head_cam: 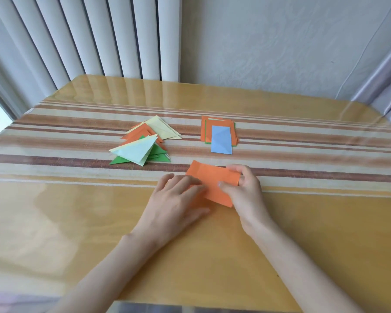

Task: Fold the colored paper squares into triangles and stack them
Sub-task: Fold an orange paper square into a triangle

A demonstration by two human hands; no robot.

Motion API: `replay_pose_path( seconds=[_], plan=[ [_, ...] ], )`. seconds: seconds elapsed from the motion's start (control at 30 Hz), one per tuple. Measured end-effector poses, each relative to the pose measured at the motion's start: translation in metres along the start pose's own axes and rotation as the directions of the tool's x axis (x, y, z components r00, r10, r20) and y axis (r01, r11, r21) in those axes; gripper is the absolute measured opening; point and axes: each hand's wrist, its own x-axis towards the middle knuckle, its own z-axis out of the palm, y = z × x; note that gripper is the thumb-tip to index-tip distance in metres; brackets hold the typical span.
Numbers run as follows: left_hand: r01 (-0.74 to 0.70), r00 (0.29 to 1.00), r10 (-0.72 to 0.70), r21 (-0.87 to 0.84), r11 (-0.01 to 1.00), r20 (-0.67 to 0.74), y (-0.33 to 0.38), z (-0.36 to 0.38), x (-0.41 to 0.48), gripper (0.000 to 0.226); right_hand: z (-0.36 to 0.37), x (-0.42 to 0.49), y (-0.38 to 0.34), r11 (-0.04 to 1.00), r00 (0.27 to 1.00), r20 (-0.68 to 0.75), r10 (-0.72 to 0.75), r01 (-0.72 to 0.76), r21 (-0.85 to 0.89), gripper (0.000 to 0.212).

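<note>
Under our fingers (190,181) lies the orange paper square (212,179): left hand (174,199) pressing flat, right hand (246,193) pinching its right edge. We judge it light, thin, easily creased; take corners. Beyond, on the tabletop (77,211), 2 piles: folded triangles (142,145), unfolded squares (220,134).

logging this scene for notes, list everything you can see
orange paper square: one, orange, nearest, between both hands
folded paper triangles: several, orange, pale yellow, green, piled beyond, left
unfolded paper squares: one stack, orange and green, beyond, right
light blue paper sheet: one, blue, atop that stack
striped yellow table: one, yellow with brown stripes, under everything
vertical blinds: one set, white, behind, left
left hand: one, rests on orange square's left side
right hand: one, pinches its right edge
</note>
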Motion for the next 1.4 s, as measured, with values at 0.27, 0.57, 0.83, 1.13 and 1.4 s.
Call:
replay_pose_path(
  seconds=[0.27,0.57,0.83,1.13,1.4],
  plan=[
    [-0.055,0.998,0.056,-0.035,0.998,0.011,-0.007,0.003,0.001,0.032,-0.035,0.005,0.003,0.693,0.829,0.207,-0.52,0.551,-0.465,0.024],
    [0.104,0.993,-0.09,-0.22,0.97,0.072,-0.012,0.002,-0.01,0.036,-0.049,0.015,0.023,0.55,0.687,0.613,-0.39,0.708,-0.443,0.039],
    [0.309,0.943,-0.33,-0.259,0.915,-0.038,-0.019,0.006,-0.004,0.038,-0.021,0.028,0.02,0.66,0.873,0.27,-0.406,0.485,-0.574,0.025],
    [0.323,0.942,-0.334,-0.217,0.921,-0.016,-0.018,0.007,-0.004,0.029,-0.001,0.035,0.026,0.348,0.78,0.236,-0.579,0.499,-0.794,0.033],
    [0.055,0.998,-0.054,-0.065,0.996,0.019,-0.013,0.004,-0.004,0.03,-0.001,0.029,0.026,0.232,0.76,0.233,-0.607,0.45,-0.862,0.026]
  ],
)
